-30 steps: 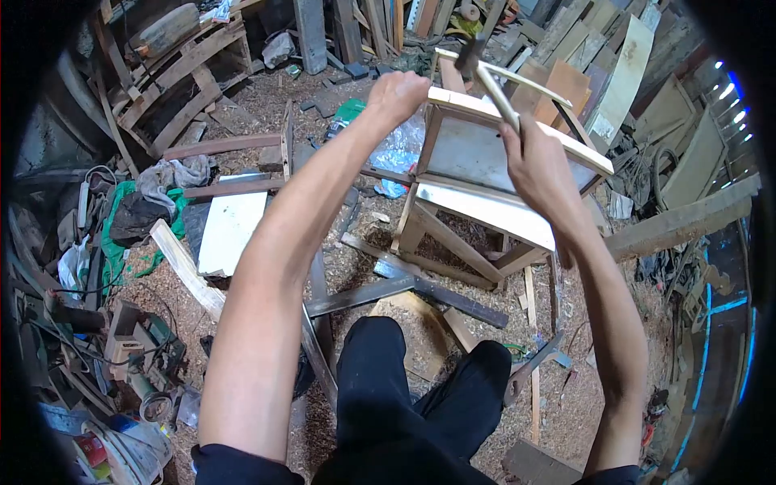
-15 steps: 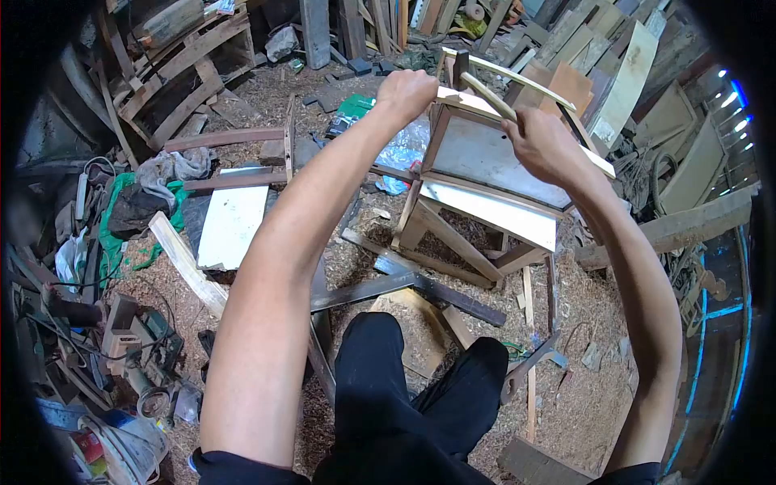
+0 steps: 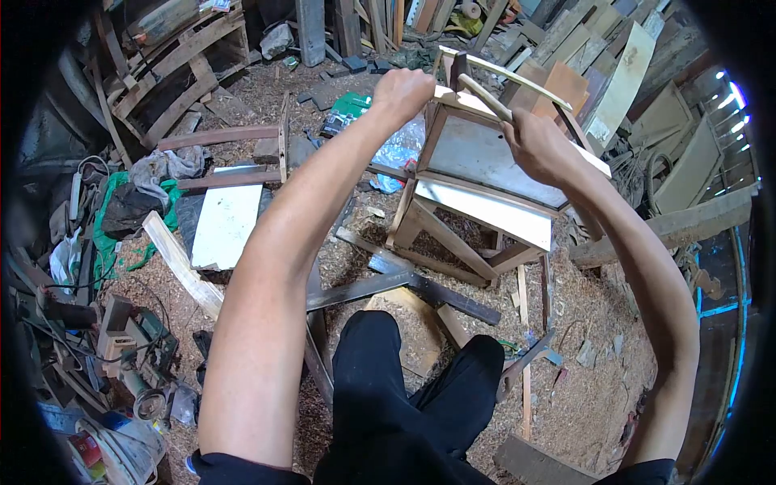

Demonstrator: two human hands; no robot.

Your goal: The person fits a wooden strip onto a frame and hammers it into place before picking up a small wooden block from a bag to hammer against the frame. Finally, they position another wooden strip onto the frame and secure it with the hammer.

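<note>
In my right hand [image 3: 537,144] is a hammer, its fingers wrapped round the light wooden handle [image 3: 485,99]. The dark hammer head [image 3: 458,71] stands over the upper left part of a wooden frame [image 3: 433,139] with a grey panel [image 3: 485,153] inside. My left hand [image 3: 404,93] is closed at the frame's upper left corner; its fingertips are hidden on the far side. The frame rests on a wooden stand [image 3: 453,234] with a white top board [image 3: 485,212]. A thin curved strip [image 3: 505,74] rises behind the hammer.
A handsaw [image 3: 525,364] lies beside my right knee. Dark bars [image 3: 453,297] cross the shavings before my knees. A white board [image 3: 229,226] and reddish wooden pieces [image 3: 218,137] lie at left. Stacked planks [image 3: 598,48] fill the back right.
The scene has shifted slightly left in view. My right forearm and elbow have swung a little outward to the right. Both hands keep their grips, with the hammer head still over the frame.
</note>
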